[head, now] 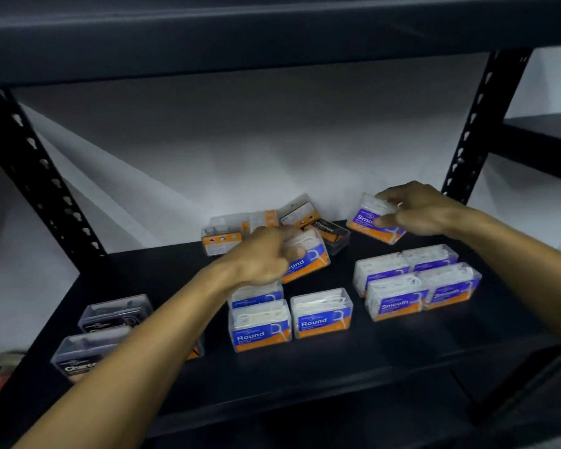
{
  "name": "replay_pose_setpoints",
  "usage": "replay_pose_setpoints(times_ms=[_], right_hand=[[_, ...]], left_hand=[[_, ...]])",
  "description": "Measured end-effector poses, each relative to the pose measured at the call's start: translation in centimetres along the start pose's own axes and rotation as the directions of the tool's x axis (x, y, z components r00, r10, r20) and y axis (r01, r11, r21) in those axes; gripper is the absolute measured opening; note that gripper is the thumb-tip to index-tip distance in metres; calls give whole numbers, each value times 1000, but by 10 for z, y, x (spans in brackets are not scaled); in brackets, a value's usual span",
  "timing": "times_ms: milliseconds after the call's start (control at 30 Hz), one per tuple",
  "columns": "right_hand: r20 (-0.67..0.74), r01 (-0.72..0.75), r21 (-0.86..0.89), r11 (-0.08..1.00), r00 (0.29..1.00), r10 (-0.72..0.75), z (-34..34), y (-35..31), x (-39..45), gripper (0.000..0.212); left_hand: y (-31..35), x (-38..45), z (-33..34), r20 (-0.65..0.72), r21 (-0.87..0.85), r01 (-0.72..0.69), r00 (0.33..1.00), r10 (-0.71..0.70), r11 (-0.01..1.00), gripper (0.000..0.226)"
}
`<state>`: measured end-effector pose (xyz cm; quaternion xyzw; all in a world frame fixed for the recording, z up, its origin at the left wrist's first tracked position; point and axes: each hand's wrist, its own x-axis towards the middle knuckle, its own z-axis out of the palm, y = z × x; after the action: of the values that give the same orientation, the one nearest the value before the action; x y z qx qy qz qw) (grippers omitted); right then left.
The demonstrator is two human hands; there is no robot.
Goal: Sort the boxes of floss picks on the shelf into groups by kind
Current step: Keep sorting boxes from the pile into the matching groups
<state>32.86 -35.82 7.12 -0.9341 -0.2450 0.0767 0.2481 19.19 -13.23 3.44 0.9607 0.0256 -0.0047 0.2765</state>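
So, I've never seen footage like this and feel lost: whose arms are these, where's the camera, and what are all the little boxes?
There is no machine here: a person wears a camera on the head, looking down at their own arms. The left hand grips a Round box; the right hand holds a Smooth box. On the dark shelf sit sorted groups: Charcoal boxes left, Round boxes middle, Smooth boxes right. An unsorted pile lies at the back.

A pale wall point(240, 150) stands behind the dark metal rack, whose perforated uprights point(480, 124) flank it left and right beneath a shadowed upper shelf board point(272, 34).
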Motion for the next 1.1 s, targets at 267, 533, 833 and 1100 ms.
replay_pose_setpoints(times_ms=[267, 533, 833, 1100], right_hand=[[87, 96, -40, 995, 992, -92, 5, 28, 13, 44], [167, 151, -50, 987, 976, -141, 15, 32, 27, 37], [293, 134, -72, 988, 950, -108, 25, 30, 35, 36], [345, 149, -98, 984, 933, -106, 36, 32, 41, 36]], left_hand=[[12, 18, 21, 165, 114, -16, 986, -3, 993, 29], [6, 24, 34, 227, 202, 10, 972, -57, 979, 31], [3, 26, 37, 229, 235, 26, 970, -82, 972, 35], [4, 23, 36, 230, 236, 33, 969, -89, 971, 40]])
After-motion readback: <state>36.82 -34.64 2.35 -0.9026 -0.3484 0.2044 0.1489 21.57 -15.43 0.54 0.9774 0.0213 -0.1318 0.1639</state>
